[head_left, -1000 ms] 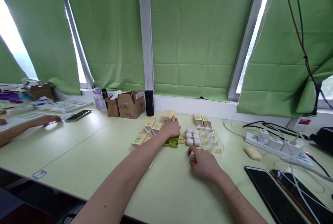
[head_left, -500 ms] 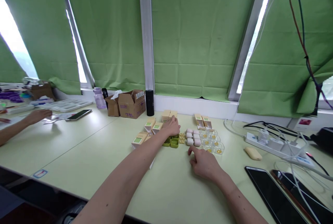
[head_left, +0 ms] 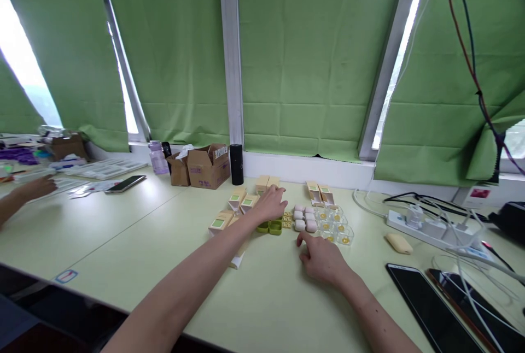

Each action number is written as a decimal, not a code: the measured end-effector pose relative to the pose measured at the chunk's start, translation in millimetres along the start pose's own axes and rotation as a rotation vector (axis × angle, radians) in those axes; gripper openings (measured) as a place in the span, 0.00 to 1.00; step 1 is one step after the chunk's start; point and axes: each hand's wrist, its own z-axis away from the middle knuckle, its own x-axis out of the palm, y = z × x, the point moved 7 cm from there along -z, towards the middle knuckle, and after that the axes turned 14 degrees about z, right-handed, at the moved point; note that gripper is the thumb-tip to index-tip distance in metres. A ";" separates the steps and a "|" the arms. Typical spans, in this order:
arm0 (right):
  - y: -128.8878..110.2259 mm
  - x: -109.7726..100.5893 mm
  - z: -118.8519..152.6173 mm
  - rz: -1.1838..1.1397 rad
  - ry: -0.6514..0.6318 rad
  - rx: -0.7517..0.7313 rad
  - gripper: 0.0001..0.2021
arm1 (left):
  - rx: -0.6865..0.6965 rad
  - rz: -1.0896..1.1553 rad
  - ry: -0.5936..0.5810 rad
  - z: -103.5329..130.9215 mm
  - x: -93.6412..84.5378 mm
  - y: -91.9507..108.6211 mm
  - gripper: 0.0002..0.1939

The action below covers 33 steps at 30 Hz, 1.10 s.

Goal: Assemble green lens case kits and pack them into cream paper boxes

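Note:
My left hand (head_left: 270,204) hovers over the green square containers (head_left: 275,227), its fingers apart and nothing visible in them. It partly hides the containers and lies just in front of two upright tan boxes (head_left: 267,183). Further tan boxes with green labels (head_left: 220,223) stand under and left of my left forearm. My right hand (head_left: 322,257) rests low over the table, index finger out and the others bent, holding nothing visible. Nearest to it are pale pink rounded cases (head_left: 305,219) and clear cups with yellow centres (head_left: 334,225). Small yellow pieces (head_left: 287,219) sit between the green containers and pink cases.
Two open tan boxes (head_left: 320,194) lie at the back. A power strip (head_left: 435,230) with white cables, a cream oval case (head_left: 398,243) and dark phones (head_left: 435,309) are at right. Cardboard boxes (head_left: 208,166) and a black cylinder (head_left: 236,164) stand behind; another person's hand (head_left: 39,187) is at far left.
My left hand has drawn slightly away from the upright tan boxes, its fingers now more spread. My right hand stays nearly still. The other person's hand has moved left.

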 end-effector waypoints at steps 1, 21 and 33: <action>-0.1 0.5 -0.2 0.004 -0.001 0.002 0.15 | 0.030 0.012 -0.009 8.8 0.2 7.0 0.24; -4.0 1.7 0.7 0.045 0.066 0.025 0.11 | 0.025 -0.106 0.090 94.9 -2.1 -4.0 0.13; -5.1 1.8 1.0 0.059 0.081 0.020 0.09 | 0.061 -0.204 -0.015 92.9 21.0 -2.4 0.12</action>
